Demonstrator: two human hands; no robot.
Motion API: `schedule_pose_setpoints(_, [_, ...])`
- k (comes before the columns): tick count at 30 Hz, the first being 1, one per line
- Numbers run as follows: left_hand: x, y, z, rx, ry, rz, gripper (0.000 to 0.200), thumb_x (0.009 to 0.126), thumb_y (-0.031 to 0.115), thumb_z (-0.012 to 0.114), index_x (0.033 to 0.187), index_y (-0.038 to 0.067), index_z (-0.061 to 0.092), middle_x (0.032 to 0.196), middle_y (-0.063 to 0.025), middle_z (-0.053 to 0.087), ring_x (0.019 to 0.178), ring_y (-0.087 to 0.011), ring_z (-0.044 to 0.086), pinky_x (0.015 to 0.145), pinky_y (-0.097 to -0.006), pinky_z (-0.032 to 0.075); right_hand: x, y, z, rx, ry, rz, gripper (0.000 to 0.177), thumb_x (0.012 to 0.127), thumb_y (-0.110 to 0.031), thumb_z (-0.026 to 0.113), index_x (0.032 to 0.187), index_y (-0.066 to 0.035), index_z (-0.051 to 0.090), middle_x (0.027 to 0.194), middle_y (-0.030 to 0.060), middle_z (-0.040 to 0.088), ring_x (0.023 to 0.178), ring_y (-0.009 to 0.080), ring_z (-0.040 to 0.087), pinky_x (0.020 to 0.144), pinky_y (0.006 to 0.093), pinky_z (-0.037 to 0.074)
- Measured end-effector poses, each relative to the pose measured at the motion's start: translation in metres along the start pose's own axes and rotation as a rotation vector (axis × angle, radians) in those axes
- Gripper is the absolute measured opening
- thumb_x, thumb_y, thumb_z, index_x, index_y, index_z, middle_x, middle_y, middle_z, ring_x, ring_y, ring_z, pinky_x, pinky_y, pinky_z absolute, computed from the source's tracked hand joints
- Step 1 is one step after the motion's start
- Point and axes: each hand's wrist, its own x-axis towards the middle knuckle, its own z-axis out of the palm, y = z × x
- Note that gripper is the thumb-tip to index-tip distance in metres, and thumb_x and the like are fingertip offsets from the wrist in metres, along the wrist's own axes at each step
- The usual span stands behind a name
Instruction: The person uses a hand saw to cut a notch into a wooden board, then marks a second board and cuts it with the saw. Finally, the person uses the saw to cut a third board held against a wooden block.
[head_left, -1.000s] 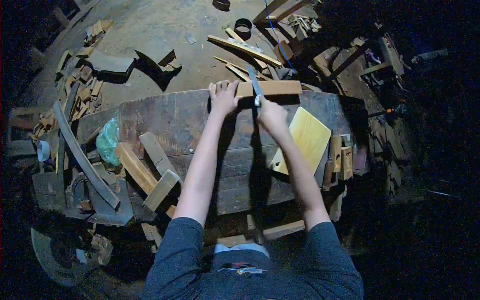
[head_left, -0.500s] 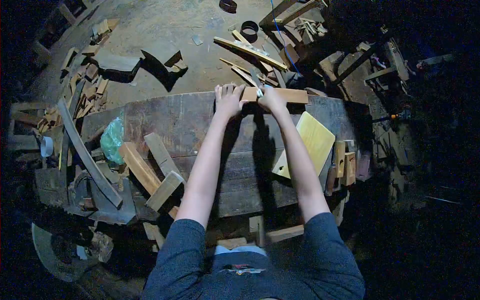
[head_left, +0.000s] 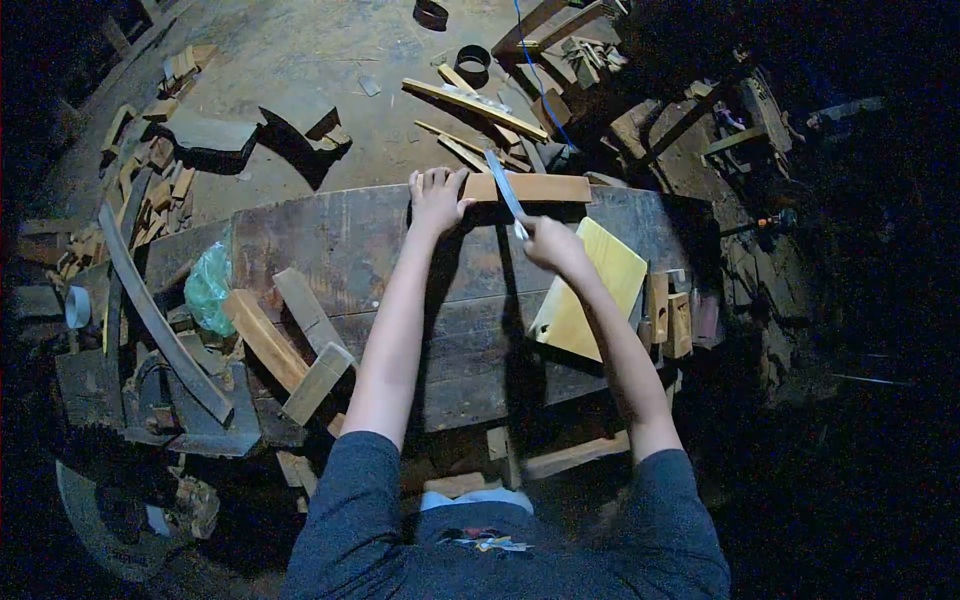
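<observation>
A reddish-brown wooden block (head_left: 550, 188) lies along the far edge of the dark workbench (head_left: 455, 340). My left hand (head_left: 437, 200) presses on the block's left end, its fingers spread over the bench edge. In my right hand (head_left: 552, 244) is the near end of a long, thin, flat metal tool (head_left: 505, 192). The tool slants away to the upper left and crosses over the block. Just beyond the right hand, a pale yellow wooden board (head_left: 597, 290) rests at an angle, partly behind my right forearm.
Wood pieces (head_left: 268, 342) and a green plastic bag (head_left: 209, 288) sit on the bench's left side. Small wooden blocks (head_left: 679, 325) stand at its right. Beyond the bench, wood strips (head_left: 475, 108) and a black ring (head_left: 472, 65) lie on the floor.
My right hand has moved back toward my body, drawing the tool with it, and more of the tool shows. My left hand stays on the block. The whole view has shifted slightly.
</observation>
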Motion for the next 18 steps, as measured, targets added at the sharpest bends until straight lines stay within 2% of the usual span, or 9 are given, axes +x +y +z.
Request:
schedule_pose_setpoints(2, [0.001,0.0,-0.002,-0.005,-0.001,-0.01,0.048,0.064,0.035,0.059,0.107,0.02,0.043,0.1,-0.0041,0.042,0.102,-0.0211,0.032,0.091,-0.0463,0.014,0.04,-0.005,0.001,0.006,-0.007,-0.003,0.036,0.064,-0.013,0.046,0.099,-0.014,0.052,0.082,0.0166,0.056,0.076,0.0299,0.055,0.066,0.0365,0.043])
schedule_pose_setpoints(4, [0.0,0.0,-0.001,-0.009,-0.008,-0.022,0.048,0.064,0.035,0.059,0.107,0.02,0.044,0.099,-0.004,0.042,0.102,-0.0208,0.033,0.091,-0.0459,0.014,0.081,-0.008,0.01,0.086,0.147,0.013,0.029,0.065,-0.017,0.047,0.092,-0.01,0.055,0.08,0.0169,0.057,0.073,0.0302,0.055,0.065,0.0363,0.044])
schedule_pose_setpoints(7, [0.0,0.0,0.0,0.002,0.033,-0.007,0.047,0.064,0.036,0.058,0.105,0.019,0.045,0.099,-0.0038,0.043,0.101,-0.0195,0.033,0.091,-0.0441,0.014,0.145,0.001,0.028,0.042,0.092,-0.06,0.023,0.06,-0.019,0.052,0.076,-0.004,0.06,0.075,0.0175,0.057,0.072,0.0298,0.056,0.064,0.0353,0.045])
schedule_pose_setpoints(8, [0.001,-0.001,0.0,0.009,0.033,-0.009,0.047,0.064,0.036,0.058,0.105,0.019,0.045,0.099,-0.0038,0.043,0.101,-0.0195,0.033,0.091,-0.0441,0.014,0.15,0.0,0.031,0.045,0.091,-0.067,0.023,0.06,-0.019,0.052,0.076,-0.004,0.06,0.075,0.0175,0.057,0.072,0.0298,0.056,0.064,0.0353,0.045])
schedule_pose_setpoints(10, [0.001,-0.002,-0.001,-0.013,0.006,0.011,0.049,0.065,0.038,0.056,0.108,0.019,0.042,0.102,-0.0059,0.042,0.101,-0.0223,0.033,0.089,-0.0473,0.016,0.141,-0.013,0.026,-0.053,0.076,0.131,0.023,0.059,-0.019,0.053,0.076,-0.004,0.06,0.075,0.0172,0.058,0.072,0.0294,0.057,0.064,0.0348,0.045])
schedule_pose_setpoints(11, [0.0,-0.001,-0.001,0.015,-0.003,0.003,0.049,0.066,0.039,0.055,0.108,0.019,0.042,0.101,-0.006,0.042,0.1,-0.0221,0.034,0.089,-0.0472,0.016,0.135,-0.011,0.029,-0.05,0.135,0.125,0.027,0.059,-0.02,0.053,0.082,-0.007,0.059,0.076,0.017,0.057,0.073,0.0294,0.056,0.065,0.0359,0.045])
schedule_pose_setpoints(14, [-0.002,-0.003,0.003,0.024,0.017,0.029,0.048,0.066,0.04,0.054,0.108,0.02,0.042,0.102,-0.0058,0.043,0.101,-0.0221,0.034,0.089,-0.0471,0.016,0.102,-0.009,0.017,0.035,0.129,0.008,0.031,0.06,-0.018,0.052,0.09,-0.01,0.056,0.078,0.0172,0.057,0.074,0.0297,0.056,0.065,0.0371,0.044])
schedule_pose_setpoints(15, [-0.002,-0.003,0.003,0.016,0.017,0.03,0.048,0.066,0.04,0.054,0.108,0.02,0.042,0.102,-0.0058,0.043,0.101,-0.0221,0.034,0.089,-0.0471,0.016,0.093,-0.005,0.017,-0.019,0.088,-0.007,0.037,0.061,-0.017,0.051,0.098,-0.013,0.052,0.081,0.0164,0.057,0.075,0.0298,0.055,0.065,0.038,0.044])
schedule_pose_setpoints(18, [0.001,-0.001,0.002,-0.002,-0.005,0.0,0.047,0.065,0.038,0.057,0.106,0.02,0.043,0.101,-0.0049,0.043,0.103,-0.0206,0.033,0.091,-0.0451,0.015,0.02,-0.017,-0.001,-0.063,0.034,0.037,0.038,0.064,-0.014,0.048,0.103,-0.013,0.049,0.082,0.0166,0.056,0.076,0.03,0.055,0.066,0.0374,0.043])
